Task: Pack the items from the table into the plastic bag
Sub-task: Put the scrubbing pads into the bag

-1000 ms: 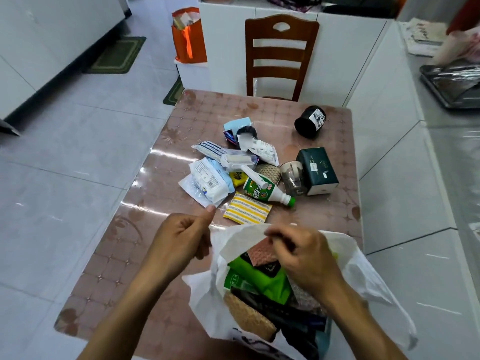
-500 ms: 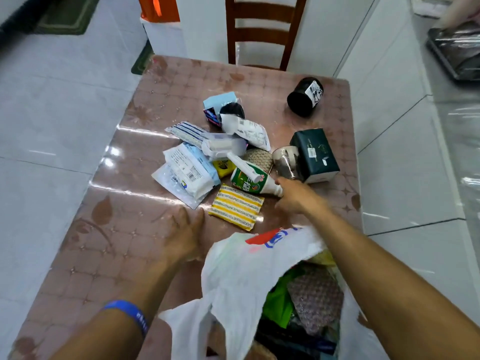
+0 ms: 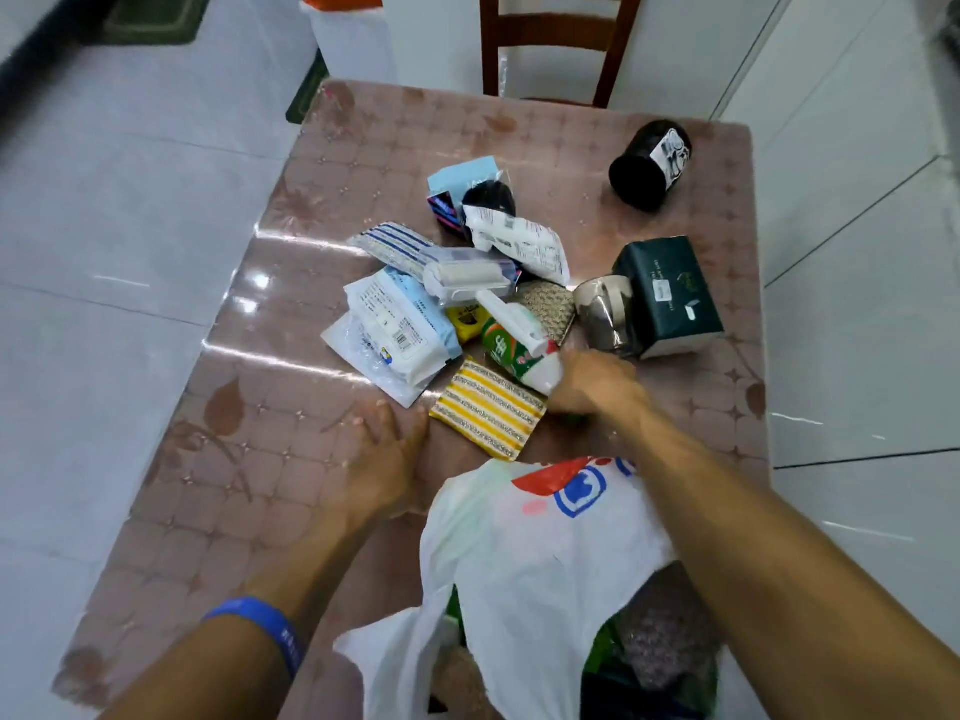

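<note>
Plastic bag [image 3: 540, 558] is slumping at the near table [image 3: 249, 449] edge, just behind the right hand [image 3: 592, 384], its mouth partly collapsed over goods already inside. That hand is closing on the cap end of a green-labelled bottle [image 3: 519, 353] (motion blur is hiding how fully the fingers are wrapping it, so the closure cannot be told). To the grip's left a yellow striped sponge [image 3: 488, 407] is lying just beside the bottle; beyond the grip a clear cup [image 3: 605, 314] is touching a dark green tissue box [image 3: 667, 296]. The left hand [image 3: 387, 459] is resting flat and empty on the table, left of the grip. Judged by look, the bottle is rigid, smooth and moderately heavy, best gripped around its body, while the bag film is being limp and needing its rim held open. Label writing is showing on the bottle and a white wipes pack [image 3: 400, 330], but nothing is reading legibly; the bag is bearing a red-and-blue logo.
</note>
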The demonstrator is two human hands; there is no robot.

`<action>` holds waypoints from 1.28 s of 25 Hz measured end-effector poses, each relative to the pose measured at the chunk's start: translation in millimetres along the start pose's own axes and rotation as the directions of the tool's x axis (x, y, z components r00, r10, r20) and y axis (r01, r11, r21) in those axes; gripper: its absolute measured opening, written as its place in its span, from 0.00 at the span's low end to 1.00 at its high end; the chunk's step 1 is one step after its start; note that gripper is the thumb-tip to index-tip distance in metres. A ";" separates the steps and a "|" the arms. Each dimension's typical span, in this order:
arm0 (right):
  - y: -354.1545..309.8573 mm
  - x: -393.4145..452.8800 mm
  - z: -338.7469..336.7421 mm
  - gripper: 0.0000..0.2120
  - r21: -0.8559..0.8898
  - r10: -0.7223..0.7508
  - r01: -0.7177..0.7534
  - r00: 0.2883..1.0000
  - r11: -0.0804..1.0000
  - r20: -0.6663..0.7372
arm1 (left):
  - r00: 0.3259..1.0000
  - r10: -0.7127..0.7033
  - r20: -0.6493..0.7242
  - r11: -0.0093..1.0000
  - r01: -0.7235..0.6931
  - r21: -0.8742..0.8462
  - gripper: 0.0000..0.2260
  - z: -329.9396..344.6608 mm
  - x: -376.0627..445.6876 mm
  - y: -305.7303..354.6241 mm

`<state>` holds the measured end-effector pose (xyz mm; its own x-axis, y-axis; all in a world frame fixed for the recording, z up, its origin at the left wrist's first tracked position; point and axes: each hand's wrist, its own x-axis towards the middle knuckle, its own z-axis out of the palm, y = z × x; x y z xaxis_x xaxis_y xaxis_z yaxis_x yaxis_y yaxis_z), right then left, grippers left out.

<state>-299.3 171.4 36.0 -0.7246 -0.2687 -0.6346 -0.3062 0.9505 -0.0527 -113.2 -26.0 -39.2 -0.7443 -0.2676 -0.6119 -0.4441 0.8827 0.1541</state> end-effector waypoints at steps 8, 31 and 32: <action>16.2 -149.6 -62.8 0.14 0.216 0.048 0.083 0.840 0.973 -0.540 | 0.994 -0.021 -0.104 0.939 -0.017 -0.344 0.29 -37.9 -39.5 5.2; 5.9 -227.5 118.1 0.23 -0.077 -0.380 0.393 0.792 0.916 -0.478 | 0.882 0.035 -0.471 0.050 -0.472 -0.880 0.10 -112.9 -288.1 92.3; 2.8 -223.8 113.0 0.22 -0.089 -0.369 0.372 0.805 0.924 -0.465 | 0.883 0.061 -0.466 0.071 -0.469 -0.880 0.10 -113.4 -285.6 89.8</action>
<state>-68.2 251.9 90.8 -0.7574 -0.6392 -0.1333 -0.6071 0.7646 -0.2165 2.9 85.9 237.3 -0.9166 -0.3620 -0.1695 -0.1213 -0.1523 0.9809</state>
